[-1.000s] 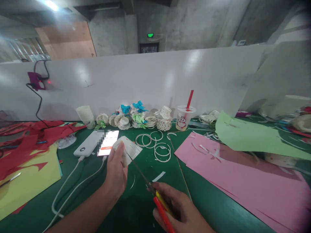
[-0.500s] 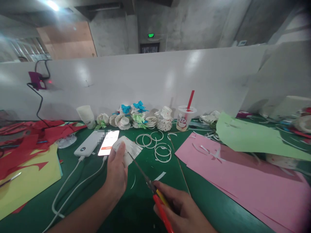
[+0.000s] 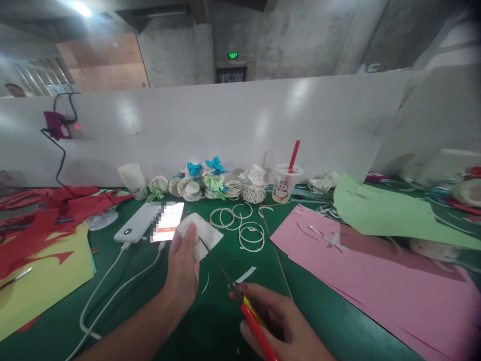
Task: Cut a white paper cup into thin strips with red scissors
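My left hand [image 3: 184, 268] pinches a piece of white paper [image 3: 211, 236] between thumb and fingers, holding it up over the green table. My right hand [image 3: 287, 321] is closed round the red and yellow handles of a pair of scissors [image 3: 257, 328]. Their long metal blades point up and left, and the tips meet the paper beside my left thumb. How far the blades are apart is hard to make out. Thin white rings [image 3: 251, 248] lie just beyond the scissors. A short white paper strip [image 3: 247, 274] and a curved sliver [image 3: 205, 282] rest near the blades.
Left are a white power bank [image 3: 137, 223], a lit phone [image 3: 170, 220], cables, and red and yellow paper [image 3: 48, 288]. Behind stand stacked paper cups [image 3: 132, 179], paper crafts [image 3: 214, 183] and a drink cup [image 3: 287, 183]. Pink sheets [image 3: 368, 271] and green paper [image 3: 387, 208] lie right.
The paper and my left hand have shifted slightly right. The scissor handles have moved a little right and down, with the tips still at the paper. A person's head shows more at far left.
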The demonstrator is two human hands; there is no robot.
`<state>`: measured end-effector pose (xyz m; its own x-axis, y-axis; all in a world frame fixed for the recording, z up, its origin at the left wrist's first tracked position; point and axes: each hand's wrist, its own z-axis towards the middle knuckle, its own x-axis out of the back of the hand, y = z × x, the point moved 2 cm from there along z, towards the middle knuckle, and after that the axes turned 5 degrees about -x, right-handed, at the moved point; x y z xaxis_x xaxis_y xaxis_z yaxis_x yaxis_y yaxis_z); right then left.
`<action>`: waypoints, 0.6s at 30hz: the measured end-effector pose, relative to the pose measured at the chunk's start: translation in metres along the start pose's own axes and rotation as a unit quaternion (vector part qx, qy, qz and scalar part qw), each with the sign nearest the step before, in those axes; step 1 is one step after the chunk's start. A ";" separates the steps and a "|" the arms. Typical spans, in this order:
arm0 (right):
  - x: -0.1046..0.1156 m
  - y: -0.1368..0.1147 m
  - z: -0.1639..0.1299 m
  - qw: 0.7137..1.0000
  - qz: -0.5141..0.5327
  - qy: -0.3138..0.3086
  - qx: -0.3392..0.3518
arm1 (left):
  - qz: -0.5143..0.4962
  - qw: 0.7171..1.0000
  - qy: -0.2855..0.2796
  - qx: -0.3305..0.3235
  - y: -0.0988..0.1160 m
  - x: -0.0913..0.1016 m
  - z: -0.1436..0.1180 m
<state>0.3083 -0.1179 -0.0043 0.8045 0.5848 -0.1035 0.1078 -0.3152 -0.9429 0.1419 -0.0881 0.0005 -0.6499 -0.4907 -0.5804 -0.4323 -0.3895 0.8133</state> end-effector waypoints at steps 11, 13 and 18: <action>-0.002 0.011 0.005 1.000 0.024 0.011 -0.006 | 0.008 1.000 -0.008 0.015 -0.005 0.002 -0.005; -0.002 0.010 0.006 0.999 0.045 0.006 -0.010 | 0.010 1.000 -0.010 0.019 -0.005 0.002 -0.005; -0.003 0.003 0.005 0.998 0.051 -0.017 -0.011 | 0.001 1.000 -0.019 0.025 -0.005 0.002 -0.004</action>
<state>0.3033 -0.1168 -0.0084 0.7921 0.5731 -0.2101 0.0388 -0.3908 -0.9196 0.1455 -0.0905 -0.0050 -0.6738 -0.4618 -0.5768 -0.4601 -0.3487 0.8166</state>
